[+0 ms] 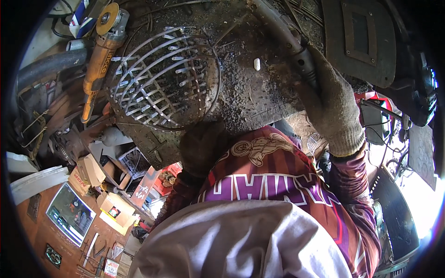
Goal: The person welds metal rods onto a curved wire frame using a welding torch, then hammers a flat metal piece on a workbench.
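Observation:
My right hand (331,102), in a thick knit glove, is wrapped round the dark handle of a welding electrode holder (287,39). A thin welding rod (231,29) slants from the holder's far end toward a round metal grate (160,98). That grate, made of curved bars and short cross pieces inside a ring, lies on the workbench. My left hand (200,144), in a dark glove, is at the bench's near edge, close to the grate's near rim. Shadow hides its fingers, so I cannot make out whether it touches the ring or holds anything.
An orange angle grinder (99,65) lies left of the grate. A small white piece (257,64) sits on the gritty workbench (250,104). A dark welding shield (375,55) is at the far right. Open cardboard boxes (116,211) and a brown board (34,231) are at the lower left.

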Motion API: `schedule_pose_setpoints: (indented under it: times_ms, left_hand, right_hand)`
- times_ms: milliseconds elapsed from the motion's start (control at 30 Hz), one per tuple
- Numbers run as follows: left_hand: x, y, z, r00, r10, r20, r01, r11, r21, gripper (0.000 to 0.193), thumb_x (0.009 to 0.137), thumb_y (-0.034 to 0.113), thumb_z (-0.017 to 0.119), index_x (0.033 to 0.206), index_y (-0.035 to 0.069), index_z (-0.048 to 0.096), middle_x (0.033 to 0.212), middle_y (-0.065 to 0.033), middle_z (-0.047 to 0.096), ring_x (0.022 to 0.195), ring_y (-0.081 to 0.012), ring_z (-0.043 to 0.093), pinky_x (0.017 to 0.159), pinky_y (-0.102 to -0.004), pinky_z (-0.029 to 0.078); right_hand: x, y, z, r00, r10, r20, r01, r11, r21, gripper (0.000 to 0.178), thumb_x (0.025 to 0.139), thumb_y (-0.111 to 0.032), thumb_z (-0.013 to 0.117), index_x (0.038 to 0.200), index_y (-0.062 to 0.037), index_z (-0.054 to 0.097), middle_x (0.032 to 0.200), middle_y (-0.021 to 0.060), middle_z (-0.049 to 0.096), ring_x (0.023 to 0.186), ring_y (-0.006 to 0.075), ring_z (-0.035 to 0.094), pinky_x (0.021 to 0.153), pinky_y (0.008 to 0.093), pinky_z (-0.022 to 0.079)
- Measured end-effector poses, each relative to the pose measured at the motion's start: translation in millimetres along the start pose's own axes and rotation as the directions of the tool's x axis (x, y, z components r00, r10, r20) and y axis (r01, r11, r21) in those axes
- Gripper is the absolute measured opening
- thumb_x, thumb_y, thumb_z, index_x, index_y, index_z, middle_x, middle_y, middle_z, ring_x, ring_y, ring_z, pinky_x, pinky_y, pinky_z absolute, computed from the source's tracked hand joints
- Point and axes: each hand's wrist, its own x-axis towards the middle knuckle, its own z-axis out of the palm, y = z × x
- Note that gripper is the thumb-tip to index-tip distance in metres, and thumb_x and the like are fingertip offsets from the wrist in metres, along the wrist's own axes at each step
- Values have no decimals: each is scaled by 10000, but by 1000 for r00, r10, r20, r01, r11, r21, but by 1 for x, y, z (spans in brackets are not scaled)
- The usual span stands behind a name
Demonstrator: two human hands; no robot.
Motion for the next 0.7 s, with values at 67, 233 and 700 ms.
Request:
schedule_pose_setpoints:
  times_ms: [67,233,700]
  left_hand:
    - [0,1,-1,1000,-11,8,11,1000,-7,305,800,160,834,1078,111,719,892,-90,697,782,-302,694,647,-423,575]
    - [0,0,-1,1000,-7,12,7,1000,-18,314,806,167,830,1094,112,719,899,-88,699,782,-298,693,657,-421,575]
    - [-3,-3,2,1000,-1,17,1,1000,1,286,823,170,821,1089,129,726,890,-71,702,763,-280,689,653,-413,573]
  right_hand:
    - [-1,4,2,998,-49,-36,48,998,-33,634,962,-178,672,1540,-13,468,1292,282,675,1194,433,680,998,453,538]
    - [-3,1,3,1000,-11,-21,11,1000,-6,629,965,-178,671,1537,-9,473,1301,282,672,1203,424,679,1008,444,532]
    - [0,-3,2,999,-40,-23,39,998,-54,632,966,-177,675,1541,-11,471,1270,284,683,1167,431,693,974,445,552]
